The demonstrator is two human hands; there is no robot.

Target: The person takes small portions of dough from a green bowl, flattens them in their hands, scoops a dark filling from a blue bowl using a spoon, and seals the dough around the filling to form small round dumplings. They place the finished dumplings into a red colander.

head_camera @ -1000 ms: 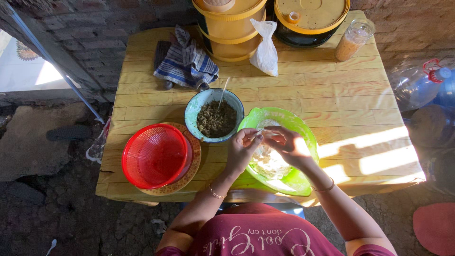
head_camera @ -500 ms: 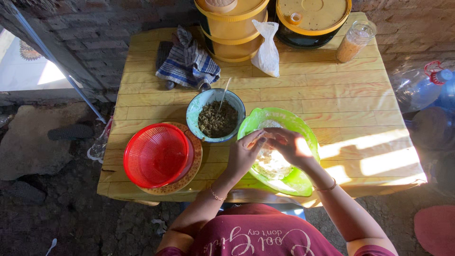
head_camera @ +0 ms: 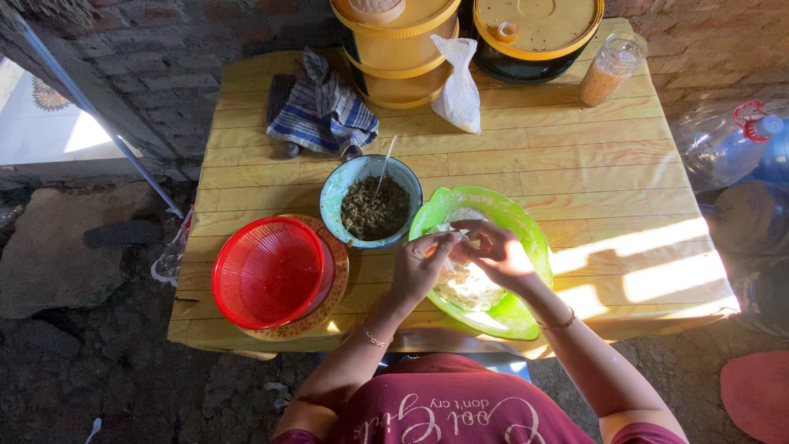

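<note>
On the yellow tabletop (head_camera: 509, 164), a red basket (head_camera: 267, 271) is seen at the left, then a blue bowl (head_camera: 370, 201) of dark filling. Over the green bowl (head_camera: 514, 222), a small pale wrapper (head_camera: 457, 238) is pinched between both hands. The left hand (head_camera: 421, 265) is closed on its left edge, the right hand (head_camera: 497, 253) on its right. Its long axis cannot be told; it lies between the grips, equally near both.

Outdoor home cooking spot, yellow wooden table (head_camera: 526, 164), brick wall (head_camera: 181, 49), dirt ground (head_camera: 99, 386), food bowls
</note>
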